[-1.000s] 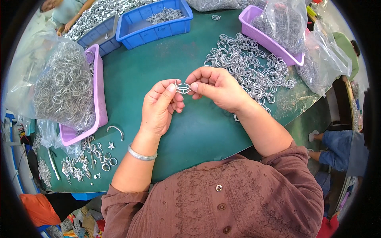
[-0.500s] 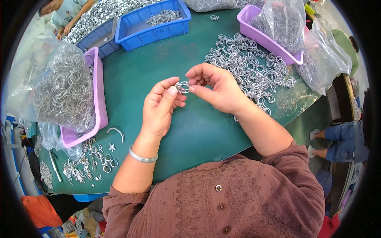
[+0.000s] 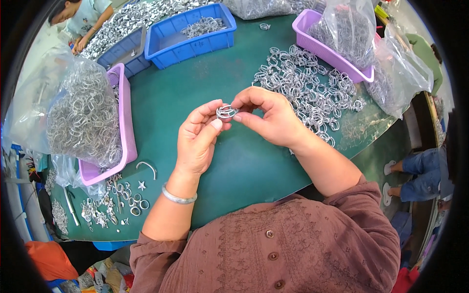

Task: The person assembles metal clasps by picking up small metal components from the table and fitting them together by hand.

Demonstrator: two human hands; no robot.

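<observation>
Between my two hands, above the green table (image 3: 244, 180), is a small silver ring (image 3: 226, 112) made of several thin bands. Thumb and fingers of my left hand (image 3: 197, 141) pinch its left side. At its right side, the thumb and index finger of my right hand (image 3: 273, 117) close on the edge. A plain silver bangle (image 3: 178, 196) circles my left wrist. To the right of my hands spreads a loose pile of similar silver rings (image 3: 312, 105), partly behind my right hand and forearm.
Left stands a lilac basket (image 3: 128, 122) under a clear bag of rings (image 3: 80, 117); another lilac basket (image 3: 337, 61) is at the far right. A blue bin (image 3: 190, 52) holds more pieces. Small rings and star pieces (image 3: 100, 210) lie lower left. A person (image 3: 88, 24) sits at far left.
The ring has turned slightly between my fingers, and my right fingertips have come onto its right edge. Both hands sit slightly lower in view, as does the table.
</observation>
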